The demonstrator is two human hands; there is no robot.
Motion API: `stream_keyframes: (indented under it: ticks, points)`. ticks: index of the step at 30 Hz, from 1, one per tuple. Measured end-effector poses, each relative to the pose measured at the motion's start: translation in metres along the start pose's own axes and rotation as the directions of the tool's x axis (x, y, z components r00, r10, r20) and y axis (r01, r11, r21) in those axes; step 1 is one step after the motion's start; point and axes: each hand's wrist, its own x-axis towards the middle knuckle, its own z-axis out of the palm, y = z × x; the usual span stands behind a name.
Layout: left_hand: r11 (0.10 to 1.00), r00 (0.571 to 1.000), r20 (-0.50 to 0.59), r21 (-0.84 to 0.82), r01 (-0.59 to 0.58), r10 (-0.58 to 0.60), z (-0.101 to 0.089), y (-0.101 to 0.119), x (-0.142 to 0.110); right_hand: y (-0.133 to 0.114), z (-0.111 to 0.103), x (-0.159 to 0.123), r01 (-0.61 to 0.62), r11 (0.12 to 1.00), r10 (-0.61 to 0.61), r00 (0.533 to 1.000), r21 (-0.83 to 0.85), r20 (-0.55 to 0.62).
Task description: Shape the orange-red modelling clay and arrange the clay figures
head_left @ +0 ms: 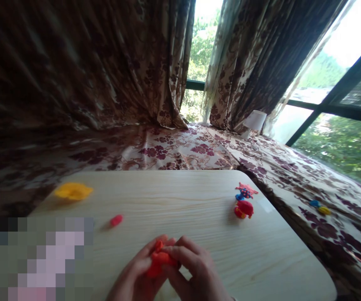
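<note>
A lump of orange-red modelling clay (161, 262) is held between my two hands above the near part of the table. My left hand (136, 267) cups it from the left and below, fingers curled behind it. My right hand (194, 265) pinches its upper right side with thumb and fingers. A small nub sticks up at the top of the clay. Beyond my left hand lies a small pinkish-red clay piece (116, 220) on the tabletop.
The pale wooden table (167, 200) bears a yellow clay piece (73, 191) at far left. At right stand a pink-and-blue clay figure (245, 191) and a red one (243, 209). Blue and yellow lumps (323, 210) and a white lamp (255, 120) rest on floral cloth. Lower left is pixelated.
</note>
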Motion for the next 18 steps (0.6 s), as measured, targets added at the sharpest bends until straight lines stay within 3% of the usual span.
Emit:
stream_keyframes:
  ticks: [3,6,8,10,13,15,18]
  points:
    - [1.0,0.998,-0.067,-0.01,-0.017,0.017,0.006,0.001,-0.001,-0.005,0.002,0.003,0.06,0.99,-0.052,0.996,-0.128,0.066]
    - [0.995,0.976,-0.195,0.024,-0.095,0.097,0.014,0.003,-0.005,-0.009,-0.016,0.001,0.136,0.985,-0.111,0.972,-0.108,0.208]
    - [0.993,0.967,-0.229,0.007,-0.116,0.115,0.015,0.006,-0.006,-0.003,-0.044,-0.004,0.129,0.98,-0.099,0.976,-0.148,0.195]
    - [0.994,0.965,-0.249,-0.039,-0.1,0.088,0.014,0.009,-0.005,0.011,-0.083,-0.008,0.063,0.946,-0.047,0.997,-0.318,0.057]
    - [0.992,0.965,-0.261,-0.109,-0.059,0.028,0.014,0.01,-0.004,0.046,-0.147,-0.008,-0.011,0.821,-0.039,0.996,-0.57,-0.076]
    - [0.992,0.966,-0.26,-0.123,-0.042,0.008,0.019,0.009,-0.004,0.071,-0.181,-0.004,-0.015,0.745,-0.03,0.998,-0.667,-0.057]
    - [0.996,0.964,-0.266,-0.083,-0.04,0.017,0.028,0.004,-0.008,0.099,-0.209,0.002,0.019,0.705,0.047,0.996,-0.709,0.073]
